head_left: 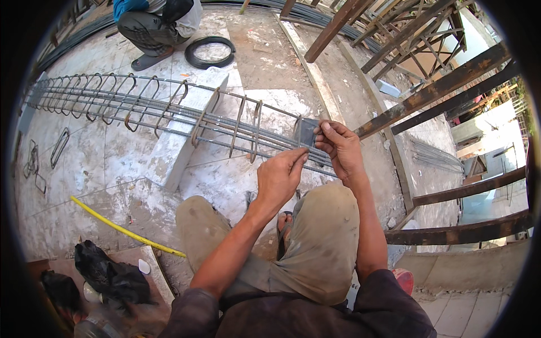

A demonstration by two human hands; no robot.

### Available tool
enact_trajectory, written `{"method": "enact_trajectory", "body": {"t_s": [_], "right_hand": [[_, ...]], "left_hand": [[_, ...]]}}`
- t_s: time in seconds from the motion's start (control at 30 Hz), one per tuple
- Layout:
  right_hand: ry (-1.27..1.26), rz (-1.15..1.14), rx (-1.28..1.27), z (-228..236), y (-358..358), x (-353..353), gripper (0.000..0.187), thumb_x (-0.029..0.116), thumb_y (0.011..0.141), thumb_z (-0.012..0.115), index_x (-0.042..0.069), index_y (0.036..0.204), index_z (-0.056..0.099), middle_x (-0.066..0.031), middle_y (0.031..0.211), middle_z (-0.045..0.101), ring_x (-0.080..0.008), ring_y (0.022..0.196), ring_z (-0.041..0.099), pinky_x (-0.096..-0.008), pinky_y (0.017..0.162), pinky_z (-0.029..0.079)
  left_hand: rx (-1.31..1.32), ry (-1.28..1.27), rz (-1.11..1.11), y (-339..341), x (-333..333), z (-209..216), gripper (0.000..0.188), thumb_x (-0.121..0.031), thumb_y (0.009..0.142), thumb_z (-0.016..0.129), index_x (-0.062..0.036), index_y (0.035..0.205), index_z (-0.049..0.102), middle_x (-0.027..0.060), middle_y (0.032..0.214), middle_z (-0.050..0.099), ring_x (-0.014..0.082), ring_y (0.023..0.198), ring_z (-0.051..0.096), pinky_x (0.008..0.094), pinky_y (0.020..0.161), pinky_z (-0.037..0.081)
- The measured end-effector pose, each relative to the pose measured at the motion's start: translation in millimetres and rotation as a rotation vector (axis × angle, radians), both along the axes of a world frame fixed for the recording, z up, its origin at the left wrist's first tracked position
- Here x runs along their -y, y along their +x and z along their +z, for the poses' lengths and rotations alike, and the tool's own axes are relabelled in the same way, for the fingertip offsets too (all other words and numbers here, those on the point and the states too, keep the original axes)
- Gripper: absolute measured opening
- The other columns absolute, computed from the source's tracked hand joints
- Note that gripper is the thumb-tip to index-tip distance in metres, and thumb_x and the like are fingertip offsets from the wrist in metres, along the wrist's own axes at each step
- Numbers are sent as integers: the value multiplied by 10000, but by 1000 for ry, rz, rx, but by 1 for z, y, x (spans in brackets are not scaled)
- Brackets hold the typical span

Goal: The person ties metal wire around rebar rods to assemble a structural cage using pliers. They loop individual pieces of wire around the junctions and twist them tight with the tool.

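Observation:
A long rebar cage [186, 115], straight steel bars ringed by bent stirrups [236, 127], runs from the far left to just in front of my knees. My left hand [279, 177] is at the near side of its right end, thumb and fingers pinched together against the bars. My right hand [341, 149] is raised at the end of the cage, with thumb and fingertips also pinched. Whatever either pinch holds is too small or hidden to make out. Between the hands and the last stirrup sits a dark grey block-like piece [306, 132], partly covered by the bars.
A pale concrete beam [191, 129] lies under the cage. Loose stirrups [59, 147] and a yellow hose [124, 230] lie left. A black wire coil [209, 52] sits near a crouching person [152, 31]. Wooden posts [335, 28] stand right; black plastic bags [110, 273] lie lower left.

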State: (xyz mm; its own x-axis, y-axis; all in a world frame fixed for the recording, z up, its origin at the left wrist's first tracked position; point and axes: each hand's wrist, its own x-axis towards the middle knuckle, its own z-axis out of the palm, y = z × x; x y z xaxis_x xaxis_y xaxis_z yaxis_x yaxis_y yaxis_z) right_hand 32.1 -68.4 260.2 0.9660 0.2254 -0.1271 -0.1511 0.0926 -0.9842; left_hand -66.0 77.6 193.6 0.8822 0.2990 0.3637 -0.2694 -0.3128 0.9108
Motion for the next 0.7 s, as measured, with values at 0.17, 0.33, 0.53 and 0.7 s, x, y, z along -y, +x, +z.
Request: {"method": "enact_trajectory", "body": {"t_s": [0.17,0.33,0.53,0.7], "right_hand": [[37,57,-236,-18,11,21,272,199,1005,708,-12,1177,698,-82,985,741,-121,804,702,-262,724,618],[-286,86,-160,-12,38,31,419,265,1002,714,7,1326,654,-100,1085,736,-141,952,705,-289,763,619],[-695,139,200,-110,167,76,396,220,1019,645,14,1357,658,-149,1283,709,-255,1178,665,-383,1052,498],[-838,453,292,-196,258,73,445,158,1044,573,84,1482,580,-135,1448,627,-236,1344,566,-378,1162,405]], "left_hand": [[-32,15,-86,-9,-9,-5,223,-182,970,695,-71,1143,782,160,936,765,256,765,734,360,690,549],[-210,-325,67,7,-49,-41,268,-224,990,691,-13,1131,777,97,786,735,137,674,645,306,634,503],[-341,-358,137,45,-83,-60,304,-188,1017,671,63,1174,740,13,767,656,72,704,574,243,633,446],[-343,-258,90,82,-82,-73,285,-170,1015,660,54,1169,745,34,766,675,76,676,554,248,605,450]]}}
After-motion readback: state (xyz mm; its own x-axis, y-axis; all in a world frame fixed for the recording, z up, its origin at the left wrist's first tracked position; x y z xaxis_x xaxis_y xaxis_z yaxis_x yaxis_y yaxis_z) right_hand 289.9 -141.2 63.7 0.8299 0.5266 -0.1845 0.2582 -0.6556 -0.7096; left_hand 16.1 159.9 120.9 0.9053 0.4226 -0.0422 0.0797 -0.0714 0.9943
